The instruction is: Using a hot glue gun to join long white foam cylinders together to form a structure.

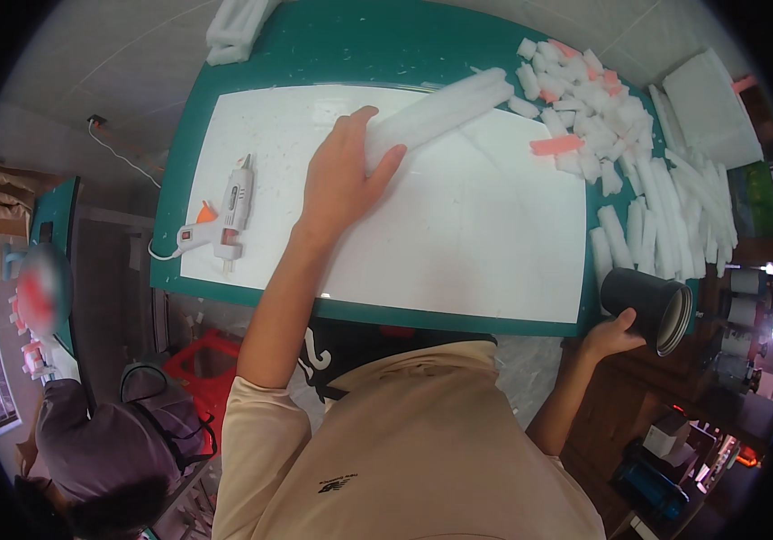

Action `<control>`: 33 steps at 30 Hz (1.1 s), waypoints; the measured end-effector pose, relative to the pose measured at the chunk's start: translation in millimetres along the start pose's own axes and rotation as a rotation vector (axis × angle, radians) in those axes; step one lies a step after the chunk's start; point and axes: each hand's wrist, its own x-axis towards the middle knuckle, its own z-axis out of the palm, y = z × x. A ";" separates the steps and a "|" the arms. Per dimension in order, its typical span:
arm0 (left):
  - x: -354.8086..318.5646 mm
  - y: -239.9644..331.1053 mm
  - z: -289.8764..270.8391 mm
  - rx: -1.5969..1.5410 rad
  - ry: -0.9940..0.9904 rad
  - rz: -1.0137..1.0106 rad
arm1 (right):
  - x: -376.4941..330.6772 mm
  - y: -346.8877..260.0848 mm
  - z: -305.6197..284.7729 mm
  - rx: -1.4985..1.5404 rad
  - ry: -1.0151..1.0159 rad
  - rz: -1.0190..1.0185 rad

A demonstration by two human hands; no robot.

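Observation:
My left hand (pixel 343 175) grips one end of a long white foam roll (pixel 445 106) that lies slanted across the white sheet (pixel 458 243) on the green table (pixel 359 45). My right hand (pixel 610 337) holds a black cylindrical cup (pixel 646 308) at the table's front right corner, its open mouth turned to the right. A white glue gun (pixel 229 209) with an orange trigger rests on the sheet to the left of my left hand, its cord running off the table's left edge.
Several short white and pink foam pieces (pixel 584 90) are heaped at the back right, and long foam strips (pixel 674 216) lie along the right edge. Foam blocks (pixel 233 31) sit at the back left. Another person (pixel 107 450) sits at lower left beside a red crate (pixel 206 355).

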 end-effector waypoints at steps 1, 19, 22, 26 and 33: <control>-0.6 -2.2 3.2 -0.004 0.033 0.036 | -0.1 -1.4 0.8 0.014 -0.009 0.004; -3.5 -8.3 3.8 0.051 0.076 0.139 | -1.8 18.9 -15.1 -0.002 -0.099 0.109; -5.9 -6.3 2.8 0.053 0.060 0.102 | -2.2 13.3 -12.3 0.024 -0.113 0.078; -4.7 -9.0 2.1 0.105 0.050 0.111 | -1.8 10.5 -9.8 0.029 -0.128 0.070; -1.5 -10.9 4.8 0.091 0.115 0.117 | -2.7 14.2 -12.4 0.000 -0.128 0.106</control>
